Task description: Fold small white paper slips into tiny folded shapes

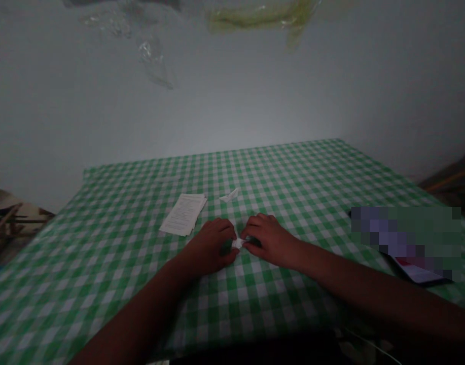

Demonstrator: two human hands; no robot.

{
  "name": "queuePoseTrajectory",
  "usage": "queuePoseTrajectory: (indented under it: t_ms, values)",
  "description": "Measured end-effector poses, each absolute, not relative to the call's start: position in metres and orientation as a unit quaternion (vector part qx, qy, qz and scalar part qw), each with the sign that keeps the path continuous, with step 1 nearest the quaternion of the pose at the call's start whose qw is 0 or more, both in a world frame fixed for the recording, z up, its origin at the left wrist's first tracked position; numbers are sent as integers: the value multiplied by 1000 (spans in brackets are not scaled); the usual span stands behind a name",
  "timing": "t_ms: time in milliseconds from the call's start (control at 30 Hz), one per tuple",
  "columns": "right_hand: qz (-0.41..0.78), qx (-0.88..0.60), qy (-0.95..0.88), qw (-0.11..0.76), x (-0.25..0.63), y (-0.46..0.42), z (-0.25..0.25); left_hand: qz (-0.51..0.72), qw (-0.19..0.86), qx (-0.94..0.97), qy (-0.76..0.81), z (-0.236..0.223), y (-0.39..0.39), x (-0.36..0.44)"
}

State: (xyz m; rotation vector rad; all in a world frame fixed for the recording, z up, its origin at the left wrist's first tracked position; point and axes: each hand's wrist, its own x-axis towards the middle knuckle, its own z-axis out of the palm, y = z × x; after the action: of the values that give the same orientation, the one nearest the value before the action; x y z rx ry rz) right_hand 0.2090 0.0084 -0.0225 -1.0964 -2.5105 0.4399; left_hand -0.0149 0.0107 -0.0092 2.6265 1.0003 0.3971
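Note:
A small, crumpled or folded piece of white paper (238, 244) lies low over the tablecloth between my two hands. My left hand (214, 245) curls around its left side, with fingers and thumb at the paper. From the right, my right hand (268, 238) pinches the other side between thumb and fingers. The fingers partly cover the paper, so its full shape is hidden. Just beyond the hands lies a folded strip of white paper (229, 195). A small stack of printed paper sheets (183, 215) rests beyond my left hand, to its left.
The table wears a green and white checked cloth (293, 182) and meets a pale wall (232, 106) at the back. A phone-like device (422, 271), partly pixelated, lies at the right. Wooden furniture (11, 225) stands beyond the left edge.

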Motion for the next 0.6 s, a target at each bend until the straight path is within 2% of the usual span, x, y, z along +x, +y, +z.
queuePoseTrajectory:
  t_ms: [600]
  values:
    - [162,-393,-888,174,210,7,-22,140,157,914,348,-13,10,-16]
